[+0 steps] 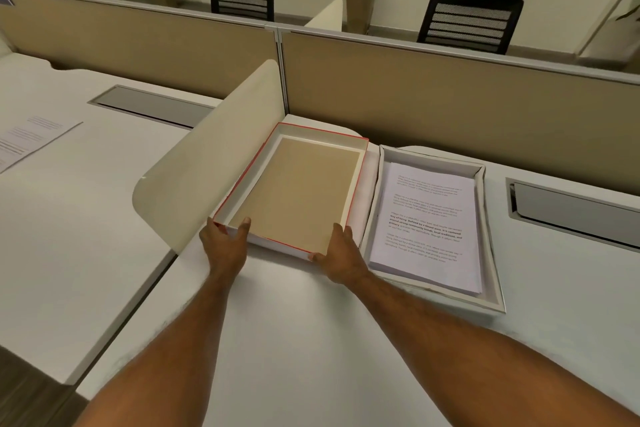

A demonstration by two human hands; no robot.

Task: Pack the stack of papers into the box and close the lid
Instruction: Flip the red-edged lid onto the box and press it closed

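Note:
A white box lies on the desk at the right, and a stack of printed papers rests inside it. Beside it on the left lies the lid, turned upside down, white with a red edge and a tan inner panel. My left hand grips the lid's near left corner, thumb over the rim. At the near right corner my right hand holds the lid too, fingers along its edge. The lid's left side leans against a cream side divider.
A curved cream divider stands to the left of the lid. A tan partition wall runs behind the desk. A printed sheet lies on the neighbouring desk at far left. Grey cable hatches are set into the desktops.

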